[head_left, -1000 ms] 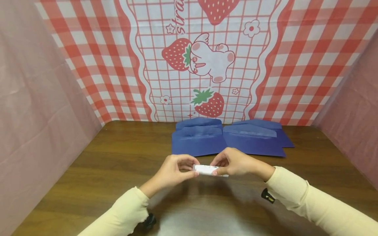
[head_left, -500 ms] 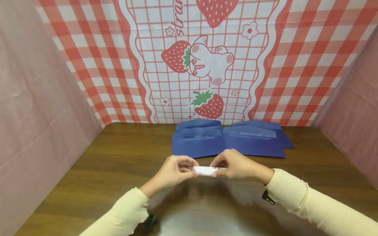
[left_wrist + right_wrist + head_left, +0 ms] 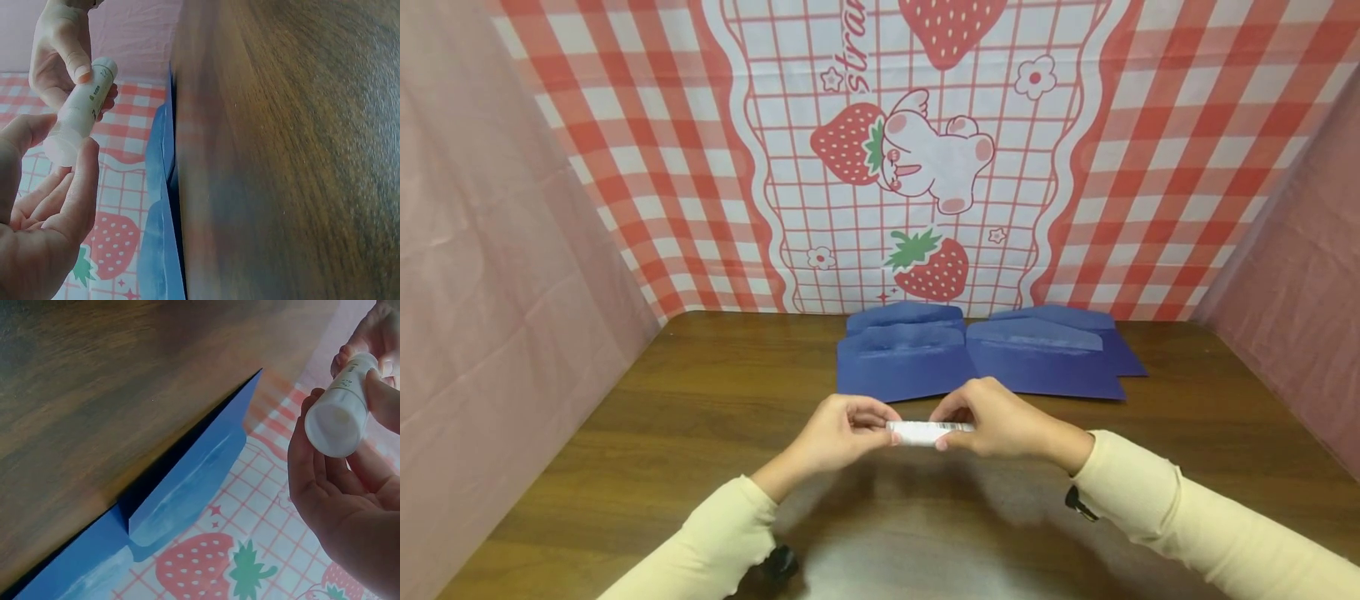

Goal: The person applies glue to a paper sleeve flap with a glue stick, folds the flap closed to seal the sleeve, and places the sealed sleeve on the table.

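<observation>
A white glue stick (image 3: 914,432) lies level between both hands, held a little above the table. In the head view my left hand (image 3: 833,435) pinches its left end between thumb and fingers. My right hand (image 3: 1006,418) grips the other end, covering part of the barcode. The left wrist view shows the glue stick (image 3: 86,103) with a ridged end at the left fingertips and small printing along its side. Seen from the right wrist, the glue stick (image 3: 342,406) points its wide round end towards the camera.
Several blue envelopes overlap at the back of the wooden table, flaps raised: a front left envelope (image 3: 891,375) and a front right envelope (image 3: 1048,373) among them. Whitish streaks mark their flap folds. A strawberry-print cloth (image 3: 880,242) hangs behind; pink cloth (image 3: 512,275) flanks the sides.
Both hands stay almost in place, the left having shifted slightly left. The glue stick has levelled and turned a little, so the barcode shows more clearly beside the right fingers.
</observation>
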`<state>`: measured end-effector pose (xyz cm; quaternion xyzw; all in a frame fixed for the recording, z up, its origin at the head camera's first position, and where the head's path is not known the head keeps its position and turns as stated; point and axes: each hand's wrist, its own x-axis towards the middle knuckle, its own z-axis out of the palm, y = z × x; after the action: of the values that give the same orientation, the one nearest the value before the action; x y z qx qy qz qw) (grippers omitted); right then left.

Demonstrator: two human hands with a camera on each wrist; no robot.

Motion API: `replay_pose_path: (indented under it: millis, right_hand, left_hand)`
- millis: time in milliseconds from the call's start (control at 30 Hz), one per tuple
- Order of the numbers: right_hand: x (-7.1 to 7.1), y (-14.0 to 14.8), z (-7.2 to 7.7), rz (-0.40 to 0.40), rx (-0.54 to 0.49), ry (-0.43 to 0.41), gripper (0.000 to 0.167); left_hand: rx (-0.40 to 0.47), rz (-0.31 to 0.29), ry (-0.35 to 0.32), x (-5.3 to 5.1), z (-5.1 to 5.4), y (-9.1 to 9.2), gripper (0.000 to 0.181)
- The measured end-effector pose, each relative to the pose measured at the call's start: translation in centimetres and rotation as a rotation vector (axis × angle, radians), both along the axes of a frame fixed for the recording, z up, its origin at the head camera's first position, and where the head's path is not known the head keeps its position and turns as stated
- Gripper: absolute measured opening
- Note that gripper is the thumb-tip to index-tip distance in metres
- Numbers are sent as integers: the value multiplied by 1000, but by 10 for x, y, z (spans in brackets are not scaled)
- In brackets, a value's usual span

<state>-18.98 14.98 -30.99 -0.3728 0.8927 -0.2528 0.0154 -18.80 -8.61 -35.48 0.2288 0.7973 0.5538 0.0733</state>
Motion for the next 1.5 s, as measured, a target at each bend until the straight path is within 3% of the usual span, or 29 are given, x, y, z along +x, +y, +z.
replay_pose_path:
  millis: [200, 500, 767, 1167, 1267, 1500]
  right_hand:
    - [0, -1, -1, -6, -7, 55, 14]
    - [0, -3, -6, -13, -19, 155, 15]
    - [0, -2, -11, 6, -18, 184, 15]
    - [5, -5, -15, 13, -25, 200, 15]
    - [5, -6, -15, -8, -23, 202, 15]
    - [0, -3, -10, -46, -61, 184, 16]
  left_hand:
    - [-5, 14, -54, -3, -1, 0, 22]
    - [77, 2, -180, -5, -1, 1, 25]
    - [155, 54, -405, -4, -2, 2, 30]
    - [221, 54, -551, -2, -2, 3, 32]
    - [233, 38, -481, -2, -4, 3, 31]
    - [108, 45, 13, 1, -3, 2, 26]
